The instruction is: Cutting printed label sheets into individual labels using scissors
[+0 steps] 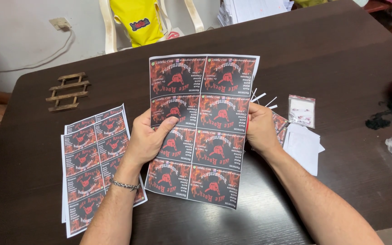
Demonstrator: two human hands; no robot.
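Printed sheet (199,129) of dark red cards is lifted off the counter (323,54), left hand (148,140) and right hand (260,129) gripping opposite edges, keeping it flat; more sheets (94,168) lie left.

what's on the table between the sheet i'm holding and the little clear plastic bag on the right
In the head view, a few thin white paper strips lie on the dark table between the held printed sheet and the clear plastic bag.

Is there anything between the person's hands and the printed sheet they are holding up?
Nothing visible. The left hand and the right hand both grip the printed sheet directly at its side edges, above the dark table.
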